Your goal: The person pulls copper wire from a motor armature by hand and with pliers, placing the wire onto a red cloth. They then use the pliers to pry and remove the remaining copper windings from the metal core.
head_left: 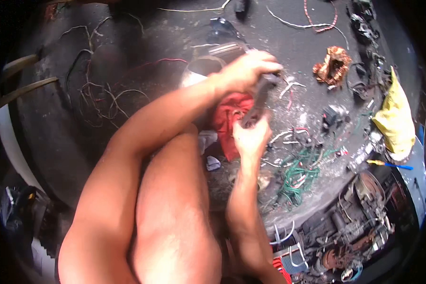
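My left hand (246, 71) is curled round the upper end of a dark, strip-like piece (262, 97), blurred by motion. Lower down, my right hand (252, 137) closes on the other end of the same piece; its exact kind is not clear. Under and beside my hands lies a red cloth (227, 125). A pale round container (201, 66) stands behind my left wrist, partly covered by it. Loose white and red wire pieces (291, 137) are scattered to the right of my right hand.
A green wire tangle (296, 182) lies to the right, with a copper wire bundle (333, 66) farther back. Along the right edge are a yellow bag (396, 120), a blue-handled tool (400, 166) and piled metal parts (338, 232). Thin wires (87, 87) spread over the left floor.
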### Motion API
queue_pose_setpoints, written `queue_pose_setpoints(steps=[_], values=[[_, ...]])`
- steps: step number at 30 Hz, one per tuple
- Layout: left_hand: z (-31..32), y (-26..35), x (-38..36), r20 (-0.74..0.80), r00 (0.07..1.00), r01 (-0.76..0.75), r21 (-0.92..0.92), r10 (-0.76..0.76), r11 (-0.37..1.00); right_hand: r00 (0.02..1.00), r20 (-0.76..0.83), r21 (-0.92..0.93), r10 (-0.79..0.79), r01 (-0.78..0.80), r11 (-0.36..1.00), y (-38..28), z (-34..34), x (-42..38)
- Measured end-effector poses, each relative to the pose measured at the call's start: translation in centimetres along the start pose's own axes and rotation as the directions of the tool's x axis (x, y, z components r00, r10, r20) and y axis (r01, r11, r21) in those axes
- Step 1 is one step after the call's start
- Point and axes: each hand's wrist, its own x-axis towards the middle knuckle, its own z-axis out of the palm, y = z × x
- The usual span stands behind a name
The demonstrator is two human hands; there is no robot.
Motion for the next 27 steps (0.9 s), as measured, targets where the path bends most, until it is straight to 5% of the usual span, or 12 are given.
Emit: queue_pose_setpoints(steps=[1,2,3,6,8,11,14,27], values=[[0.2,-0.2,-0.4,0.147,0.987,0.069,-0.023,-0.064,0.997,0.937,0.171,0.117,0.306,-0.327,0.938,-4.5,-0.8,1.4],[-1.1,-1.9,-0.1,0.274,0.955,0.113,0.024,-0.116,0.993,0.997,-0.036,0.281,0.065,-0.053,0.958,-5.4,-2.0,1.1],[-0.4,-2.3,-0.2,0.12,0.986,0.118,0.022,-0.12,0.993,0.984,-0.167,0.39,0.055,0.015,0.921,-5.9,-2.9,2.0],[1.1,-2.2,1.0,0.171,0.97,0.165,0.049,-0.171,0.985,0.917,-0.358,0.598,0.177,0.079,0.798,-9.7,-8.4,3.0],[0.6,0.7,1.5,0.19,0.981,0.055,-0.032,-0.048,0.998,0.928,-0.361,0.626,0.093,0.167,0.762,-9.6,-9.5,2.8],[1.2,3.7,1.6,0.216,0.976,-0.015,-0.112,0.039,0.994,0.964,-0.248,0.542,0.096,0.056,0.838,-8.8,-9.1,1.7],[1.1,3.1,1.0,0.193,0.981,-0.01,-0.122,0.033,0.992,0.959,-0.09,0.502,0.267,-0.188,0.844,-8.1,-8.5,0.1],[0.1,2.4,-0.3,0.108,0.992,0.073,-0.045,-0.068,0.996,0.94,-0.05,0.603,0.338,-0.242,0.76,-7.5,-7.4,-1.1]])
